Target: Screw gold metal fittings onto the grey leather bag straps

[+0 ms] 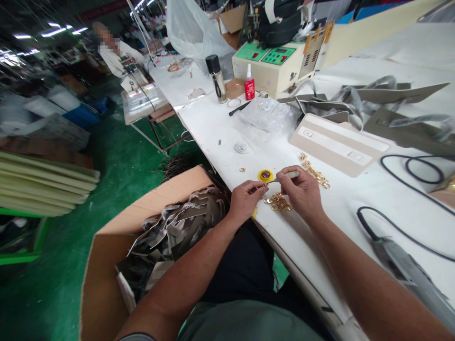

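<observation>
My left hand (pixel 248 200) pinches a small gold metal fitting (pixel 266 184) at the table's near edge. In my right hand (pixel 299 192) is a slim screwdriver (pixel 293 174) with a pale handle, its thin shaft pointing left to the fitting. The tip is too small to make out clearly. Just behind the fingertips sits a round yellow dish (pixel 265 175) of tiny dark pieces, perhaps screws. A heap of gold fittings (pixel 279 202) lies between my hands, and more gold fittings (pixel 317 173) spread behind my right hand. One loose gold ring (pixel 242 169) rests left of the dish.
A cardboard box (pixel 106 255) of grey-brown strap pieces stands at my left. On the table are a red bottle (pixel 249 85), a plastic bag (pixel 268 115), a beige panel (pixel 337 147), a corded grey tool (pixel 408 265) and a machine (pixel 266 66). Another person (pixel 115 52) stands far left.
</observation>
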Tool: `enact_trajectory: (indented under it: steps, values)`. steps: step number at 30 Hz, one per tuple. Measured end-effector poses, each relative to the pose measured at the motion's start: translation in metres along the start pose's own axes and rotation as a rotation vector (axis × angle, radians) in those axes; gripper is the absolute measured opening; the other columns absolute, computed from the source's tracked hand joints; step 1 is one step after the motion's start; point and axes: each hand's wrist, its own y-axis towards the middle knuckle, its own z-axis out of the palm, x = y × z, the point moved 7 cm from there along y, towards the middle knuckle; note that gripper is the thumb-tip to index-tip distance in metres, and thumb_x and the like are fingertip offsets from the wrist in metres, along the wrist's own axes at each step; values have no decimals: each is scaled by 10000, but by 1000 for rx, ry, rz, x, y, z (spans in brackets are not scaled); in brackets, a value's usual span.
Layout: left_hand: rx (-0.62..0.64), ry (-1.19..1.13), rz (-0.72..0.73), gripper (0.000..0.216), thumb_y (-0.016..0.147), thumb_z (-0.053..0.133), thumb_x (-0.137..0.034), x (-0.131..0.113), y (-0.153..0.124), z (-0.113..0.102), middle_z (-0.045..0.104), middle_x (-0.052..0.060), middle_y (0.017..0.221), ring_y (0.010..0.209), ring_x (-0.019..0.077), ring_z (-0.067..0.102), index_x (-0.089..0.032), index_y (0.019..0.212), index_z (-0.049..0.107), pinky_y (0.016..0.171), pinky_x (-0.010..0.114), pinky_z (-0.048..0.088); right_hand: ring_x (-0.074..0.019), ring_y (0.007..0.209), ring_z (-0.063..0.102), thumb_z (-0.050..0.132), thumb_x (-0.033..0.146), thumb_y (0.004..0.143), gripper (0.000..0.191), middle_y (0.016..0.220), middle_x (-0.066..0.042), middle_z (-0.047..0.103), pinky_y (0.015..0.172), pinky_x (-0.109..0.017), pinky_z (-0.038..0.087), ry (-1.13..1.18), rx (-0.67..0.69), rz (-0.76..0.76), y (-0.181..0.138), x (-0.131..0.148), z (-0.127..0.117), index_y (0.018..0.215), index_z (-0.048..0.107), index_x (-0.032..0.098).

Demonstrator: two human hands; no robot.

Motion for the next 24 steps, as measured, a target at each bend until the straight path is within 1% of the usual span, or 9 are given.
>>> enact_trajectory:
  steps: [5,8,13,18,21,24]
  values:
    - [15,18,52,206,832,794,-363,-1,1,2,780,37,905,715,142,660,-213,967,834,663,267,514,-119,479,483,702,453,909,246,552,45,570,488,-259,358,-72,28,-41,1,1,0,848,684,216]
    - [22,29,94,183,843,790,-349,-5,0,2,781,42,941,776,154,688,-220,963,835,713,275,530,-121,467,479,696,447,908,238,526,51,558,485,-260,350,-104,40,-34,2,1,0,846,682,219]
    - [33,97,176,130,876,771,-304,-12,-3,4,780,42,947,848,168,708,-234,966,835,797,291,546,-120,441,465,701,509,908,295,509,53,560,470,-262,333,-132,64,9,6,-3,-2,851,683,221]
    - [54,175,227,107,898,753,-289,-16,-6,7,785,41,943,874,181,718,-248,958,831,840,312,563,-135,469,529,723,566,901,359,524,40,579,494,-266,370,-112,69,3,5,-4,-1,827,694,216]
    - [58,192,246,97,896,757,-285,-19,-8,8,789,46,937,877,188,723,-243,942,831,829,316,570,-133,451,526,728,592,893,394,512,36,581,488,-263,384,-46,13,51,6,-7,-4,802,693,211]
    - [76,199,268,92,895,756,-264,-21,-10,9,793,51,934,863,187,726,-234,940,831,811,314,572,-125,443,507,737,584,888,395,510,32,582,470,-255,390,51,-110,114,11,-13,-17,771,671,212]
